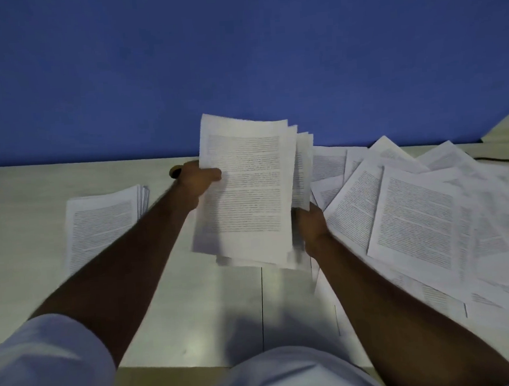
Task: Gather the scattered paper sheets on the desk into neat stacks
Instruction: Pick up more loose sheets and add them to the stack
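I see my left hand [196, 180] and right hand [311, 225] both gripping a fanned bundle of sheets [244, 190] above the desk [22, 209]. Left of it lies a stack [102, 224]; right, scattered sheets [424, 220]. Print unreadable.

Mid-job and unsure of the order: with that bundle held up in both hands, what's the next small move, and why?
Probably tap the held bundle square against the desk. Its sheets fan out unevenly at the top right, and both the left hand and right hand already hold it. The stack on the left looks like its destination.
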